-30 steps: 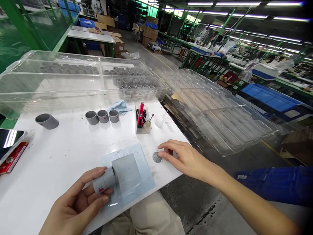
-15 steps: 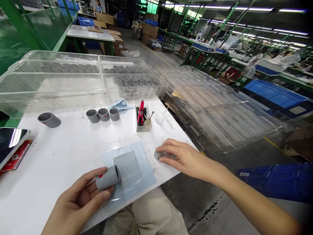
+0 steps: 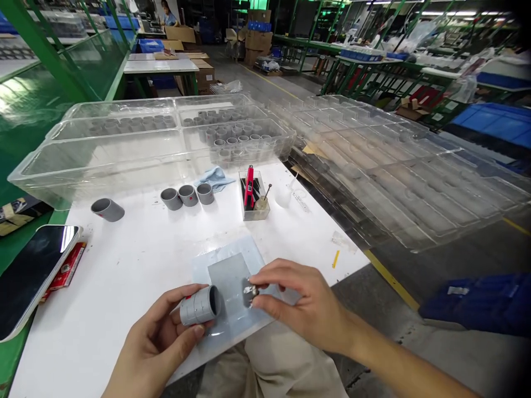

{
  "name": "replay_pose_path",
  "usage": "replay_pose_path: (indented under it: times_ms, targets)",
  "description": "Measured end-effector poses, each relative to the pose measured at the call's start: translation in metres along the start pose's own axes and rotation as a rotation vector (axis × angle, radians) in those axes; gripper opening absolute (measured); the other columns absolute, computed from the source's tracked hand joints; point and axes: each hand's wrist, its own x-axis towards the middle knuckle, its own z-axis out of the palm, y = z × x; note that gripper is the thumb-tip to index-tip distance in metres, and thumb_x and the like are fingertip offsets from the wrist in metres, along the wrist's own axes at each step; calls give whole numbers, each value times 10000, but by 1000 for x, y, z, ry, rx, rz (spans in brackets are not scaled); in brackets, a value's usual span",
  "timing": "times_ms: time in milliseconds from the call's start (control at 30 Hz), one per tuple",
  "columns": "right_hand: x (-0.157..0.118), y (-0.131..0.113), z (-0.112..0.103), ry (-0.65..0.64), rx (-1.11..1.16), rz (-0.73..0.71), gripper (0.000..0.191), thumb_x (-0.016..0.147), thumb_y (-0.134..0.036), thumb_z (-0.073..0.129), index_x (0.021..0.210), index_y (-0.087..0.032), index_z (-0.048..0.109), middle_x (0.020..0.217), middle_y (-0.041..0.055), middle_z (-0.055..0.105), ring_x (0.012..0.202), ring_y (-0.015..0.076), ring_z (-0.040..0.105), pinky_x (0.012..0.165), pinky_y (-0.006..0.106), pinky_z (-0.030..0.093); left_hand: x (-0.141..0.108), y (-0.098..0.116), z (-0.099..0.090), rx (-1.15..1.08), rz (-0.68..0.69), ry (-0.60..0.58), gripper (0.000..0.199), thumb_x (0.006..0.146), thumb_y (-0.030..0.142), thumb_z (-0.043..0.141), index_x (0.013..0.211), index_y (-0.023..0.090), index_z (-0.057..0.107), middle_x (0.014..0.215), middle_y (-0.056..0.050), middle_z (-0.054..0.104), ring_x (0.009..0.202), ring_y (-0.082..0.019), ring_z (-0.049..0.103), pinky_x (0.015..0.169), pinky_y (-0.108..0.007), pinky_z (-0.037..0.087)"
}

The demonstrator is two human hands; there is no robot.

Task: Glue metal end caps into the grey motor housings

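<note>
My left hand (image 3: 164,331) is closed round a grey plastic cylinder (image 3: 194,307) with a red mark, its open end turned to the right. Pinched between thumb and fingertips, a small round metal part (image 3: 249,291) sits in my right hand (image 3: 296,298), a short gap from the cylinder's mouth; its exact kind cannot be made out. Beneath both hands lies a light blue sheet (image 3: 253,251) with a grey pad (image 3: 227,270) on it, near the table's front edge. Three similar grey cylinders (image 3: 188,196) stand in a row further back, and another cylinder (image 3: 108,210) stands to their left.
A clear box (image 3: 254,214) holds a red cutter and a small bottle. Behind are a blue cloth (image 3: 215,178) and clear trays (image 3: 112,155) with many cylinders. A phone (image 3: 37,276) lies left. Stacked clear trays (image 3: 398,182) stand right of the white table (image 3: 136,265).
My right hand has brought the metal part left, from the table's right side to near the cylinder's mouth. My left hand still holds the cylinder. The camera view has shifted.
</note>
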Motion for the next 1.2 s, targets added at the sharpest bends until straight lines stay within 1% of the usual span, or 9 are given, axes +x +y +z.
replay_pose_path:
  times_ms: [100, 167, 233, 300, 433, 667, 833, 933, 1200]
  targets:
    - [-2, -5, 23, 67, 81, -11, 234, 915, -274, 795, 1149, -273, 796, 1018, 38, 790, 895, 181, 741, 798, 303, 629, 0, -1, 0, 7, 23, -17, 492, 707, 398, 945, 1138, 258, 753, 911, -2, 834, 751, -148, 746, 706, -169, 598]
    - [0, -7, 31, 77, 111, -9, 236, 916, -255, 784, 1151, -252, 798, 1026, 45, 782, 900, 178, 737, 799, 296, 628, 0, -2, -1, -9, 45, -14, 462, 700, 360, 955, 1115, 270, 772, 996, -6, 843, 798, -147, 761, 735, -164, 606]
    - [2, -8, 35, 68, 126, 1, 233, 904, -230, 783, 1136, -225, 807, 1025, 52, 778, 905, 176, 734, 807, 287, 623, 0, -3, 0, -28, 64, -1, 432, 692, 318, 962, 1086, 276, 791, 1114, -16, 840, 895, -165, 781, 795, -165, 613]
    - [2, -8, 36, 56, 128, 11, 231, 892, -220, 791, 1122, -213, 815, 1015, 53, 779, 919, 179, 734, 838, 289, 617, -1, -5, 0, -35, 71, -8, 419, 700, 299, 959, 1086, 276, 796, 1167, -31, 834, 972, -187, 785, 838, -173, 613]
    - [0, -6, 38, 49, 122, 24, 226, 893, -228, 794, 1118, -224, 820, 1006, 44, 775, 925, 175, 732, 887, 295, 608, 0, -7, -2, -35, 75, -26, 411, 712, 313, 954, 1091, 281, 799, 1181, -32, 820, 988, -183, 775, 853, -166, 607]
    - [-2, -5, 39, 35, 124, 18, 237, 887, -199, 791, 1122, -219, 820, 1027, 55, 765, 941, 170, 737, 881, 275, 604, 0, -8, -4, -27, 72, -35, 420, 718, 331, 952, 1105, 282, 796, 1198, -29, 801, 964, -165, 753, 835, -159, 601]
    - [-2, -5, 41, 19, 126, 16, 268, 889, -216, 797, 1156, -214, 817, 1034, 61, 769, 949, 173, 735, 893, 283, 602, -1, -7, -2, -31, 84, -22, 424, 695, 341, 965, 1082, 270, 804, 1191, -35, 802, 982, -180, 755, 839, -175, 610]
    - [-3, -5, 41, 15, 131, 20, 264, 891, -222, 796, 1154, -212, 819, 1037, 63, 769, 954, 175, 733, 894, 284, 599, -1, -7, -2, -30, 80, -23, 418, 693, 346, 966, 1075, 285, 806, 1191, -25, 806, 986, -174, 758, 845, -164, 606]
    - [-3, -6, 40, -1, 163, 33, 268, 910, -215, 781, 1175, -206, 812, 1051, 67, 772, 971, 174, 732, 897, 280, 595, -1, -6, -2, -1, 96, -3, 399, 681, 334, 966, 1050, 276, 824, 1191, -37, 803, 1004, -185, 762, 851, -156, 603]
